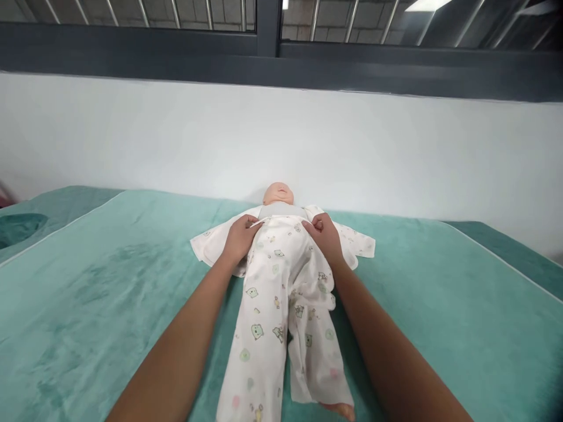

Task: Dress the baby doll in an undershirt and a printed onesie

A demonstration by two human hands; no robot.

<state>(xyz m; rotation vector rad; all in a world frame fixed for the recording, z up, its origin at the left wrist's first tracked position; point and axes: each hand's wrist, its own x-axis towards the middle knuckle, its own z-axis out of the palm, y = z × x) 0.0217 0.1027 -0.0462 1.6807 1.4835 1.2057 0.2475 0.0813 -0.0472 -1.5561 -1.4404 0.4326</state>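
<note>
A baby doll (278, 193) lies on its back, head toward the wall. It wears white printed pants (266, 305), and a matching white jacket (358, 241) spreads open under its torso and arms. My left hand (241, 235) grips the pants' waistband on the left side, thumb on top and fingers curled. On the opposite side, my right hand (324, 235) pinches the waistband in the same way. A grey-white patch of the doll's chest shows above the waistband. One foot (341, 410) pokes out of the right pant leg; the other pant leg's end runs out of view.
A green plush cover (123, 293) lies under the doll and reaches both sides of the view. Behind it rises a white wall (281, 135), with a dark window frame (176, 55) and metal bars above. A darker green fold (21, 228) lies at far left.
</note>
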